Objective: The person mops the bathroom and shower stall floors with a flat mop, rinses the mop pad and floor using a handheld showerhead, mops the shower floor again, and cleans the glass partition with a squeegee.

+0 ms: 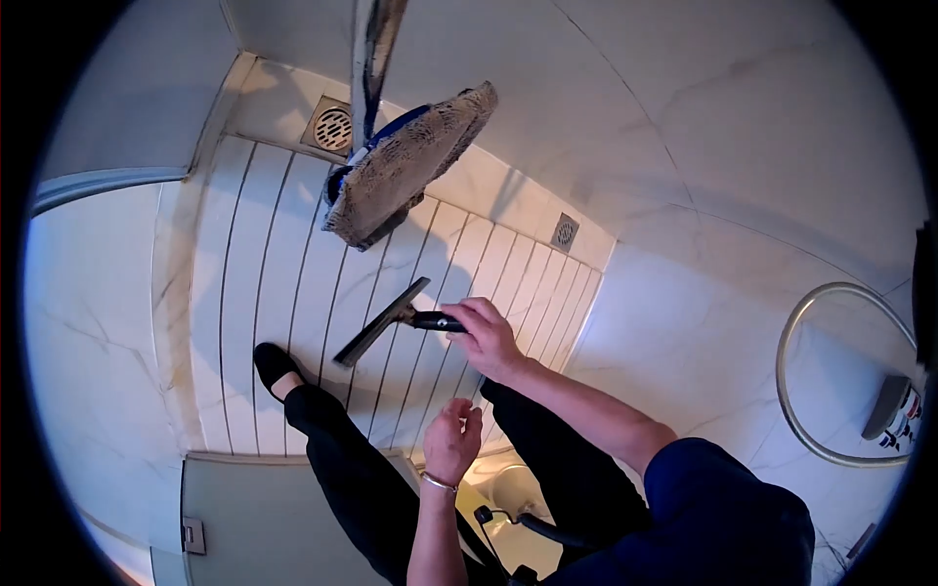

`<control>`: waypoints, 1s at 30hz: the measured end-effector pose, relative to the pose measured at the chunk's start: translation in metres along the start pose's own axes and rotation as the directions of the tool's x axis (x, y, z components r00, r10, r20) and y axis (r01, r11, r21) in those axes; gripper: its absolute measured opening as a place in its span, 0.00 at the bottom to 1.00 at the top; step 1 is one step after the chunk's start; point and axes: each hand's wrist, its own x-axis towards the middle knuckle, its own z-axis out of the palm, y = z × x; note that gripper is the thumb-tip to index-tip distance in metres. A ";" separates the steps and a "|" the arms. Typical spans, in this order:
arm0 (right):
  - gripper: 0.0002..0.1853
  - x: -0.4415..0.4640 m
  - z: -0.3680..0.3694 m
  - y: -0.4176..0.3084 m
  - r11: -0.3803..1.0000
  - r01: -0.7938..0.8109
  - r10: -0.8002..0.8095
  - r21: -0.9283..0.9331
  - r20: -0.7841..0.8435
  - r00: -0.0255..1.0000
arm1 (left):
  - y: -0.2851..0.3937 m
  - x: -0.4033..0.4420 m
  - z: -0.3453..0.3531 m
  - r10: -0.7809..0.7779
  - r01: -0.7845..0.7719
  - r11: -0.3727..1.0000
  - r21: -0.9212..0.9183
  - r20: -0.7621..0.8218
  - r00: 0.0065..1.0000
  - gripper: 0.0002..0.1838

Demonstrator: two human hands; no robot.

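My right hand [489, 339] is closed round the black handle of a squeegee [383, 322]. Its long dark blade is tilted above the white grooved floor [322, 293]. Lower down, my left hand [451, 439], with a bracelet at the wrist, is loosely curled, and nothing shows in it. Beyond the squeegee is a mop [408, 171] with a fluffy grey pad and blue parts; its pole runs out of the top of the view.
Two floor drains [332, 127] [565, 231] lie along the marbled wall. A hose loop [785, 366] hangs at the right near a grey holder [887, 408]. A glass panel [283, 508] stands at the lower left, near my black shoe [276, 366].
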 end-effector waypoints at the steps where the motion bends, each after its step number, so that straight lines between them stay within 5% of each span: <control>1: 0.23 -0.006 -0.003 0.001 0.991 -0.127 0.128 0.045 -0.029 0.991 | -0.004 0.000 0.002 -0.001 0.001 1.000 0.000 0.003 1.000 0.09; 4: 0.21 -0.026 -0.007 0.018 0.887 -0.327 0.420 0.325 -0.278 0.864 | -0.011 0.002 0.006 0.004 -0.004 1.000 -0.005 0.008 1.000 0.10; 5: 0.18 -0.032 -0.012 0.026 0.769 -0.490 0.608 0.410 -0.233 0.759 | -0.011 0.002 0.006 0.006 -0.006 1.000 -0.005 0.009 1.000 0.10; 6: 0.17 -0.033 -0.015 0.037 0.592 -0.473 0.727 0.653 -0.178 0.663 | -0.010 0.001 0.005 0.004 -0.004 1.000 -0.003 0.010 1.000 0.10; 8: 0.15 -0.040 -0.020 0.062 0.283 -0.443 0.858 0.851 -0.018 0.513 | -0.007 0.001 0.005 -0.001 0.001 1.000 0.003 0.014 1.000 0.09; 12: 0.16 -0.032 -0.015 0.119 -0.281 -0.322 0.836 0.904 0.395 0.381 | -0.003 0.001 0.004 0.001 -0.001 1.000 0.010 0.062 0.998 0.10; 16: 0.16 -0.020 0.006 0.155 -0.316 -0.031 0.912 0.948 0.313 0.266 | -0.007 0.001 0.005 0.020 -0.021 1.000 0.010 0.082 0.996 0.11; 18: 0.14 -0.014 0.022 0.180 -0.382 -0.139 0.864 0.914 0.406 0.296 | -0.008 0.002 0.008 0.015 -0.015 1.000 0.001 0.108 0.994 0.11; 20: 0.11 0.011 0.032 0.179 -0.459 -0.227 0.860 0.859 0.494 0.131 | -0.009 0.002 0.008 0.008 -0.011 1.000 0.025 0.102 0.995 0.11; 22: 0.07 0.027 0.054 0.175 -0.414 -0.069 0.879 0.908 0.418 0.228 | -0.007 0.001 0.008 0.004 -0.007 0.999 0.042 0.090 0.996 0.11; 24: 0.06 0.055 0.070 0.156 -0.453 -0.015 0.890 0.891 0.453 0.043 | -0.002 0.001 0.006 0.006 -0.010 0.999 0.051 0.082 0.997 0.11; 28: 0.08 0.056 0.119 0.135 -0.513 -0.174 0.858 0.840 0.496 -0.137 | -0.018 0.002 0.013 -0.006 0.002 0.999 0.035 0.112 0.994 0.10; 30: 0.07 0.047 0.130 0.114 -0.558 -0.081 0.823 0.826 0.538 -0.181 | -0.014 0.004 0.010 -0.008 0.002 0.999 0.044 0.132 0.991 0.10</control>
